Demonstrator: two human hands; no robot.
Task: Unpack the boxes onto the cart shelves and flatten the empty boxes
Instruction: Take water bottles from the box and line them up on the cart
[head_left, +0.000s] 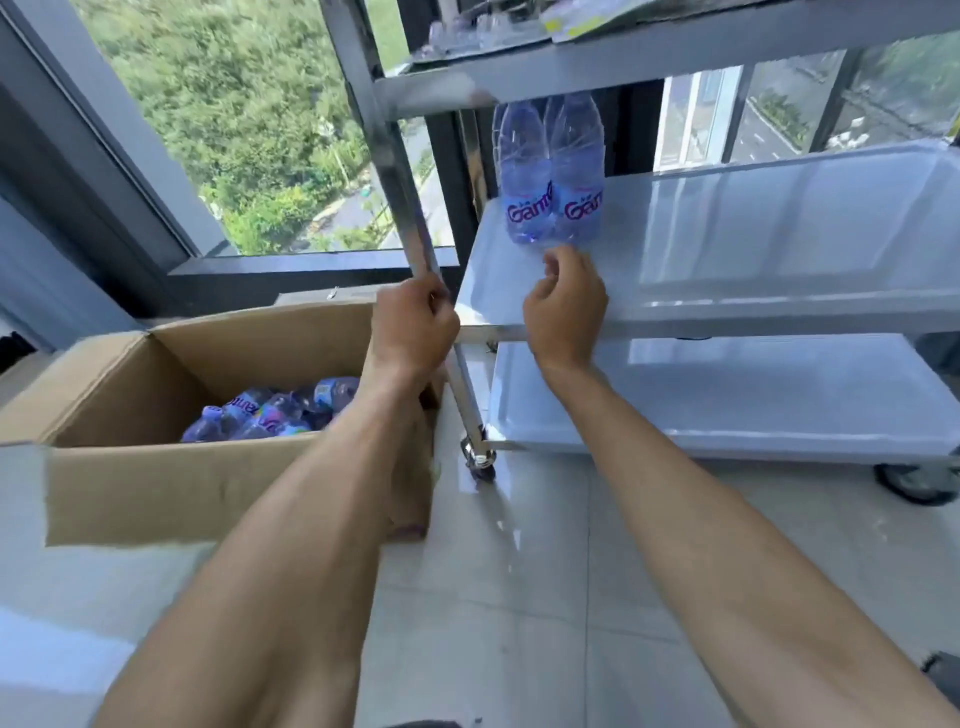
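Your left hand (413, 322) grips the cart's post (400, 171). Your right hand (566, 301), loosely curled, holds nothing just before two bottles (550, 171) standing on the middle shelf (753, 249). More bottles lie in the open box (156, 415).

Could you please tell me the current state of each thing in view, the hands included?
cardboard box: open, bottles still inside.
bottles in the box: lying down.
two bottles: upright on the middle shelf.
bottom shelf: bare where visible.
left hand: grips the cart post.
right hand: loosely curled, empty, near the two bottles.
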